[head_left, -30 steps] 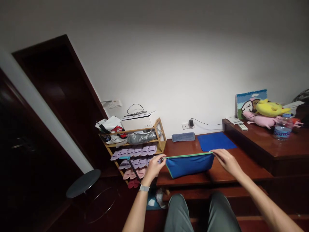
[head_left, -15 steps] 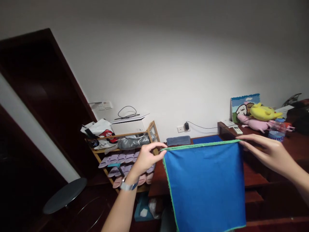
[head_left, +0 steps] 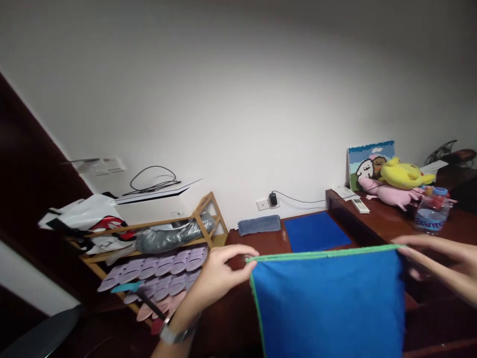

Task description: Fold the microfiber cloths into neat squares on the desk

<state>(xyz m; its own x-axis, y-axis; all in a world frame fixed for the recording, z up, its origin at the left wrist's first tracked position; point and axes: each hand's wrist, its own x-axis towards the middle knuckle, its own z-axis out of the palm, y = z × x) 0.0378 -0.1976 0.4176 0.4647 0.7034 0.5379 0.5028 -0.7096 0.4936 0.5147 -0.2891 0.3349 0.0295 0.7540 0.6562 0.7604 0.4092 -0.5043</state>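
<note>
A blue cloth with green stitched edging hangs between my two hands, its top edge pulled nearly straight. My left hand pinches the upper left corner between thumb and fingers; a watch is on that wrist. At the upper right corner, my right hand grips the cloth the same way. The lower part drops out of the picture. Behind it, a flat blue piece lies on the dark red wooden table, beside a folded grey-blue cloth.
To the left stands a wooden shoe rack with several slippers and a white box on top. On the right are a water bottle, a remote control, plush toys and a picture.
The view has come closer to the table and shoe rack. The held cloth sits lower in the picture, and more of the flat blue piece behind it shows. Both hands keep their grip.
</note>
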